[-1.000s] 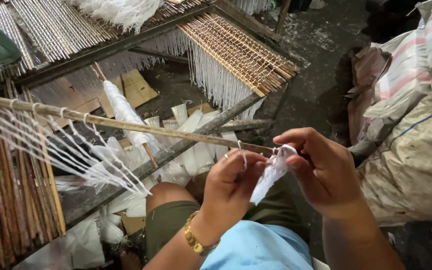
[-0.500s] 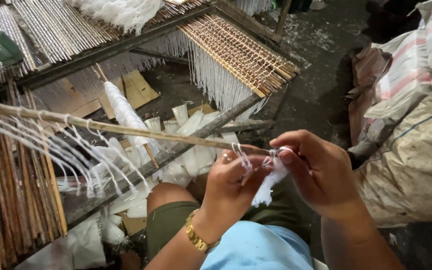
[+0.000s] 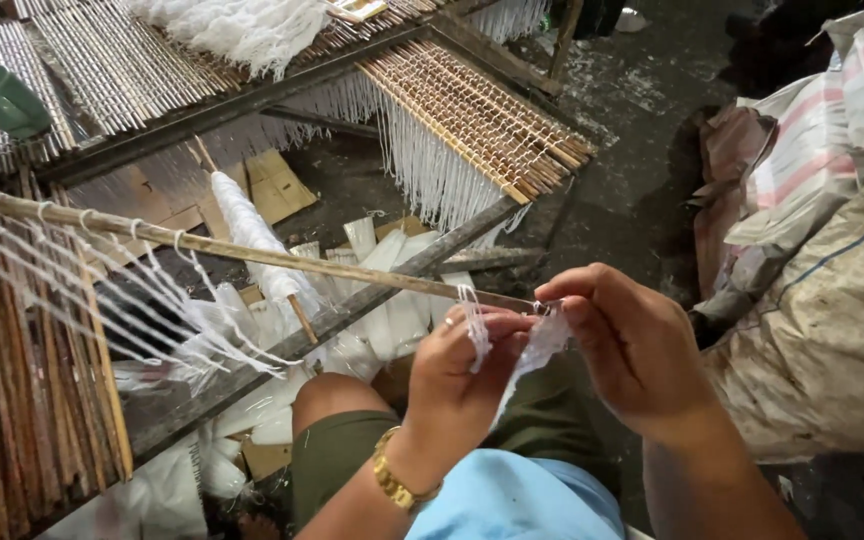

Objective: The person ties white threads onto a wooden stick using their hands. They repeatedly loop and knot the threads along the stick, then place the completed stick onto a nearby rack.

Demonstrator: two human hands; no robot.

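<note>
Both hands meet at the near tip of a long thin bamboo stick [image 3: 252, 252] that runs in from the far left and ends between them. Left hand [image 3: 462, 385], gold chain bracelet [image 3: 399, 484] on the wrist, has thumb and fingers pinched shut on a short tuft of white string [image 3: 474, 325] at the stick's tip. Right hand [image 3: 637, 345] has its fingers curled closed on the stick's end, with a scrap of thin white plastic film [image 3: 540, 345] hanging from the grip between the two hands. White looped strings [image 3: 102, 280] hang off the stick further left, spaced along it. Below it, a spindle wound with white thread [image 3: 252, 240] leans tilted. Stick mats bound with white string [image 3: 472, 120] lie over a dark wooden frame [image 3: 252, 95] beyond. Green plastic cup [image 3: 0, 98] lies on its side at far left. Bundle of brown sticks [image 3: 12, 400] at lower left. Striped and grey woven sacks [image 3: 822, 280] piled on the right, on the dark floor.
</note>
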